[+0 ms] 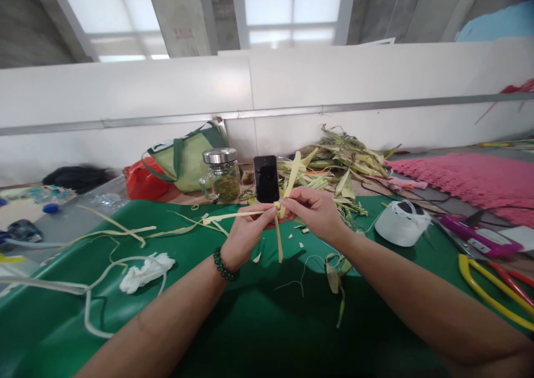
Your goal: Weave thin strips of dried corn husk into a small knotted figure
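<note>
Left hand (246, 234) and right hand (319, 210) both pinching pale strips (233, 215) where they cross; keep it snug, one-o'clock strip (292, 172) flat (might split).

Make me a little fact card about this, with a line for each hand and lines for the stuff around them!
Left hand: pinching pale strips
Right hand: pinching the same strips
On the left wrist: green bead bracelet
Under the hands: green sheet
Behind the hands: upright phone, lidded glass mug
Left side: crumpled white tissue
</note>
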The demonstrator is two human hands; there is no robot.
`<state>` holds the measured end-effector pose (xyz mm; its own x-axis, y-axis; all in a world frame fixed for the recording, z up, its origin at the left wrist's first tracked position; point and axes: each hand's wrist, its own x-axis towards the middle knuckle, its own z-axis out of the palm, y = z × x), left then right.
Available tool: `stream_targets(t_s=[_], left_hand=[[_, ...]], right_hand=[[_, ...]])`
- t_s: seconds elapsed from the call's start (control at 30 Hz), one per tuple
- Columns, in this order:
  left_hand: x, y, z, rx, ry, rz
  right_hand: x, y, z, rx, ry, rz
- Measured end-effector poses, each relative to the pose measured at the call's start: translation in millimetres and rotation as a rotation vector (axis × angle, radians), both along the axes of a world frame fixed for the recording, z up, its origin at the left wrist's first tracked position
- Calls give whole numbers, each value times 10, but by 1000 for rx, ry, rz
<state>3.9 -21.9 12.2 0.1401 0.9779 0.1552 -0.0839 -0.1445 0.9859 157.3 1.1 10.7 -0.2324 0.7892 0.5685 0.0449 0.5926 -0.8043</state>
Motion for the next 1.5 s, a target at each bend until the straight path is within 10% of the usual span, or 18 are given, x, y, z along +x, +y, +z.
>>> stream_targets(t_s=[0.27,0.83,1.5], left_hand=[[10,12,-14,7,-8,11],[1,102,-87,33,-180,121],[37,84,-44,27,-372,107]], right_hand=[[-24,-27,9,-40,62,-37],[-18,-166,-23,405,-61,-30],[-72,-142,-3,85,-101,-27]])
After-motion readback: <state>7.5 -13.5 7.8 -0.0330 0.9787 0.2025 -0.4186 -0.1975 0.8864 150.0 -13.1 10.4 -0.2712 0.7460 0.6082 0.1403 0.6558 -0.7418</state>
